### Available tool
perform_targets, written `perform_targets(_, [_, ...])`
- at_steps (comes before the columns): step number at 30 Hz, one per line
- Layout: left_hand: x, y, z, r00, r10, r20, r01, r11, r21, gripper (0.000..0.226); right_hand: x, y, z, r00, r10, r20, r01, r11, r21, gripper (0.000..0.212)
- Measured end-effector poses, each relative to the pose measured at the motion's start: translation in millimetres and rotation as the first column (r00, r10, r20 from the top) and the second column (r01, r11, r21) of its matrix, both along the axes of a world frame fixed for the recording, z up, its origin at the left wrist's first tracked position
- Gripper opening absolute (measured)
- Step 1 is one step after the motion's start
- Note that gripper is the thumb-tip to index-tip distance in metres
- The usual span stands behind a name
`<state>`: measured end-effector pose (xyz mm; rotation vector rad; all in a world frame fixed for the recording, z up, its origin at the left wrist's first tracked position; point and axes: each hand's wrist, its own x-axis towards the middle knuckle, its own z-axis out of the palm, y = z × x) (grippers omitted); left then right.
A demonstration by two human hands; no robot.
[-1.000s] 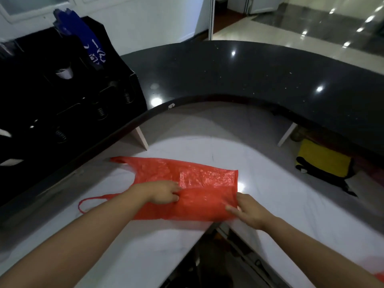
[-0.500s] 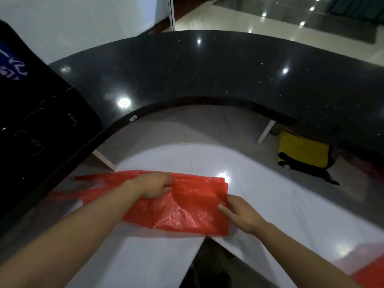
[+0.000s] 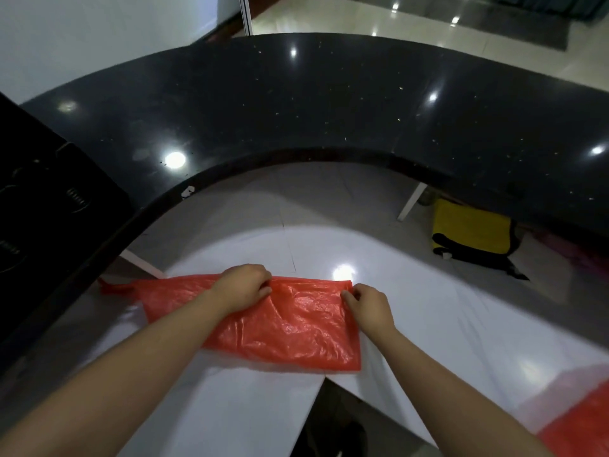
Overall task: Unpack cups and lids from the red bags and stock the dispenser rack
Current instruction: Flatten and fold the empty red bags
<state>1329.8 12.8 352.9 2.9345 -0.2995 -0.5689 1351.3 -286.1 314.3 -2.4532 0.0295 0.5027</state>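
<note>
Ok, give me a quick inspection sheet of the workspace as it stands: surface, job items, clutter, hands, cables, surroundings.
Surface: white lower counter, under a curved black speckled stone upper counter.
Job's things: flat, empty-looking red plastic bag on the white counter; part of a second red bag at lower right; black dispenser rack at left, cups and lids not seen.
Clutter: yellow and black bag under the upper counter.
Hands: left hand and right hand pinch the red bag's far edge.
Cables: nothing seen.
Surroundings: glossy tiled floor, white wall.
</note>
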Motion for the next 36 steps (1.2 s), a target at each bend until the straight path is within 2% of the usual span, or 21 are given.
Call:
perform_targets(4, [-4, -1, -11, 0.998, 0.054, 0.045, -0.055, 0.998, 0.015, 0.022, 7, 4, -1, 1.000, -0.011, -0.022, 0.008, 0.993, -0.118, 0.036])
perform_targets(8, [-10, -6, -17, 0.987, 0.137, 0.079, -0.145, 0.982, 0.118, 0.027, 10, 8, -3, 1.000, 0.005, -0.024, -0.009, 0.978, -0.209, 0.040])
perform_targets(11, [-17, -19, -15, 0.964, 0.137, 0.227, -0.178, 0.969, 0.171, 0.043, 9, 10, -4, 1.000, 0.011, -0.022, -0.016, 0.966, -0.259, 0.040])
perform_targets(13, [-27, -37, -12, 0.949, 0.107, 0.298, -0.155, 0.977, 0.145, 0.046, 8, 11, -3, 1.000, 0.016, -0.015, -0.019, 0.960, -0.281, 0.041])
perform_targets(15, [-41, -57, -16, 0.961, 0.100, 0.258, -0.128, 0.987, 0.096, 0.052, 6, 11, -3, 1.000, 0.028, 0.000, -0.026, 0.957, -0.288, 0.043])
perform_targets(19, [-58, -81, -35, 0.982, 0.178, 0.071, -0.182, 0.981, 0.062, 0.068, 4, 12, -2, 1.000, 0.014, 0.005, -0.012, 0.955, -0.297, 0.042])
perform_targets(22, [-61, -82, -48, 0.979, 0.203, 0.033, -0.205, 0.977, 0.063, 0.069, 1, 15, 6, 0.996, -0.059, 0.071, 0.070, 0.985, -0.157, 0.036])
perform_targets(24, [-63, -83, -55, 0.977, 0.206, 0.049, -0.209, 0.975, 0.069, 0.069, -7, 21, 14, 0.969, -0.075, 0.236, 0.086, 0.995, -0.040, 0.031])
perform_targets(26, [-65, -83, -61, 0.975, 0.208, 0.075, -0.213, 0.975, 0.069, 0.069, -21, 34, 19, 0.895, 0.024, 0.446, -0.020, 1.000, -0.015, 0.021])
perform_targets(27, [-67, -82, -63, 0.976, 0.206, 0.077, -0.211, 0.975, 0.067, 0.069, -31, 41, 18, 0.864, 0.105, 0.493, -0.095, 0.994, -0.046, 0.021])
perform_targets(28, [-67, -82, -64, 0.977, 0.200, 0.076, -0.206, 0.976, 0.075, 0.069, -41, 48, 14, 0.855, 0.191, 0.483, -0.170, 0.982, -0.087, 0.026])
perform_targets(31, [-69, -82, -68, 0.976, 0.195, 0.093, -0.204, 0.974, 0.098, 0.070, -67, 55, -6, 0.880, 0.390, 0.273, -0.337, 0.915, -0.221, 0.052])
perform_targets(33, [-69, -82, -71, 0.972, 0.209, 0.105, -0.216, 0.974, 0.067, 0.069, -74, 47, -20, 0.870, 0.446, 0.207, -0.377, 0.876, -0.301, 0.057])
perform_targets(36, [-70, -84, -76, 0.964, 0.221, 0.147, -0.228, 0.973, 0.034, 0.068, -74, 34, -29, 0.867, 0.441, 0.233, -0.362, 0.877, -0.316, 0.058])
